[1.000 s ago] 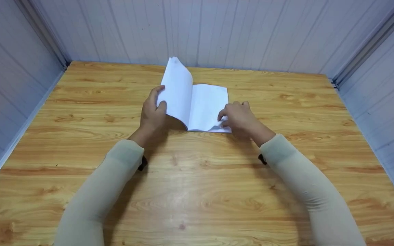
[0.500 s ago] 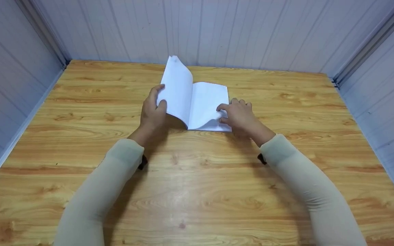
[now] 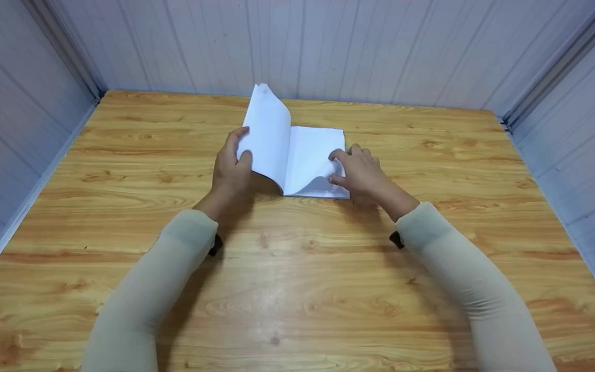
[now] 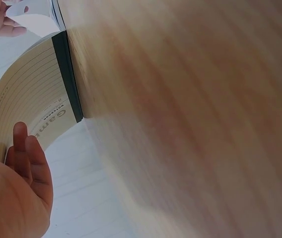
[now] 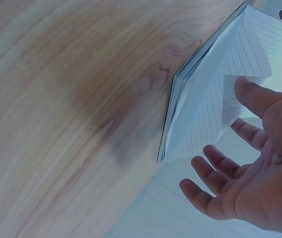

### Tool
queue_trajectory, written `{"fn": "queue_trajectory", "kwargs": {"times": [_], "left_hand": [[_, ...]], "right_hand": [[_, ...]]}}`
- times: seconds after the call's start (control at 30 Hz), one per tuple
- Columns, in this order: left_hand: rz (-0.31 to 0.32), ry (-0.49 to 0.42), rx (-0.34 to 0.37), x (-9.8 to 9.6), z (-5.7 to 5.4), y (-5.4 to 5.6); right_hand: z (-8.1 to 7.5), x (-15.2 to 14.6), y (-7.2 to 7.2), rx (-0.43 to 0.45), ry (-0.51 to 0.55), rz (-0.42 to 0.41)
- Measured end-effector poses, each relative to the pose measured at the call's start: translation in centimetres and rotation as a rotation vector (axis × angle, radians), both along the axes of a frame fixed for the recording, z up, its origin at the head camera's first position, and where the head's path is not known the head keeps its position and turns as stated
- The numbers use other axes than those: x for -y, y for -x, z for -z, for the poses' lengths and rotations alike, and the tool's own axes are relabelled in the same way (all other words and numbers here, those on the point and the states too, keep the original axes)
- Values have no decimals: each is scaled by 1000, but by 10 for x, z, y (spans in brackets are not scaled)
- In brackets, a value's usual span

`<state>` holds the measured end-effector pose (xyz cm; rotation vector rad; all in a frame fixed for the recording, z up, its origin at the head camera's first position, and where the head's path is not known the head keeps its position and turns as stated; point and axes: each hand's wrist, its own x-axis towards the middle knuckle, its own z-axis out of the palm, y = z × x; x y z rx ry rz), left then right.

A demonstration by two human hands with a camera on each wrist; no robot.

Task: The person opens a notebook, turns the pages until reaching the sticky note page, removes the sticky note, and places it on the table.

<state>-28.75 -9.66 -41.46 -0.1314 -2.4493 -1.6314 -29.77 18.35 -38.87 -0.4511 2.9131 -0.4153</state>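
A notebook [image 3: 314, 155] lies open on the table, its right half flat and its left half raised. My left hand [image 3: 231, 168] grips the raised half, thumb on the white page and fingers behind. In the left wrist view the notebook's cream cover [image 4: 32, 89] shows printed lines, lettering and a dark green spine. At the lower right corner, my right hand [image 3: 362, 170] pinches a lined page [image 5: 233, 99] between thumb and index finger, lifting it in a curve. Its other fingers are spread past the notebook's edge in the right wrist view.
The wood-grain table [image 3: 297, 289] runs back to a pale panelled wall [image 3: 328, 51]. More panels stand at the left [image 3: 8, 129] and right [image 3: 581, 139]. A small dark object shows under each sleeve cuff [image 3: 191, 230].
The right hand has moved slightly up along the page's edge, its fingers less bunched. The page's lower corner now bends up in a smooth curve. My left hand has stayed in place.
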Motion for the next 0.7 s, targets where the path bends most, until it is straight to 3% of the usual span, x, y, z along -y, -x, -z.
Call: {"fn": "queue_trajectory", "kwargs": {"times": [0.23, 0.47, 0.7], "left_hand": [[-6, 22, -7, 0, 0, 0], [1, 8, 5, 0, 0, 2], [-3, 31, -33, 0, 1, 4]], "right_hand": [[2, 2, 0, 24, 36, 15], [-1, 1, 1, -59, 86, -15], [-3, 1, 2, -54, 204, 59]]}}
